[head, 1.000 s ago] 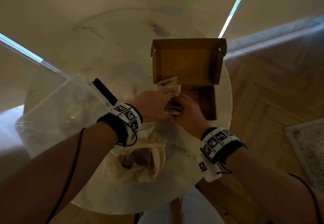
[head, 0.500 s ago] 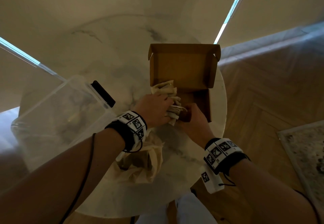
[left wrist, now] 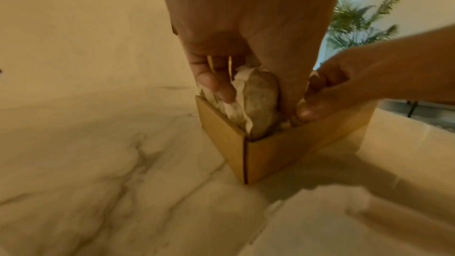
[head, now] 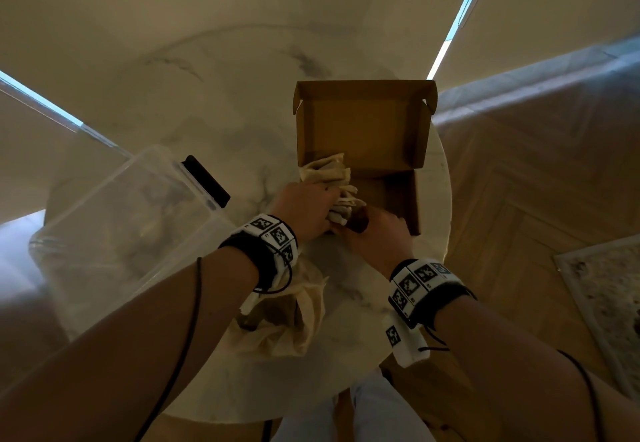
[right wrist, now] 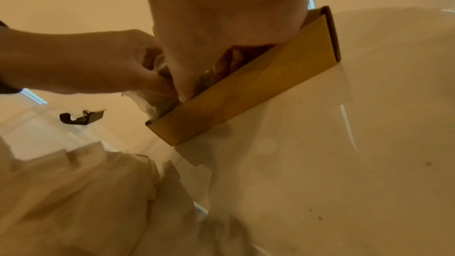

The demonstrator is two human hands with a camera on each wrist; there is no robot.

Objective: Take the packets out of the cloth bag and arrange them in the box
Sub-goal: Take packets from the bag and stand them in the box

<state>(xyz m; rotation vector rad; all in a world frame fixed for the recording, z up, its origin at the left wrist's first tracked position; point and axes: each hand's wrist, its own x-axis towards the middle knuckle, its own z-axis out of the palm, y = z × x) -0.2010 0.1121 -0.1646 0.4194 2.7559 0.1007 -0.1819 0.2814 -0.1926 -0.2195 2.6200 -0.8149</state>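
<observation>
Your left hand (head: 306, 208) and right hand (head: 375, 234) both grip packets (head: 341, 196) standing at the near-left end of the box (head: 414, 199), whose right side looks unfilled. The bag (head: 294, 324) lies slumped on the worktop (head: 214, 102); whether more remain inside is hidden.

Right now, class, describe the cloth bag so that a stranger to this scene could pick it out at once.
Start at the round marble table. Near its front edge, below the left hand and short of the open cardboard box, lies the cloth bag. It is the only soft, crumpled beige thing there, slumped with its mouth open, unlike the stiff brown box and the clear plastic bin.
</observation>
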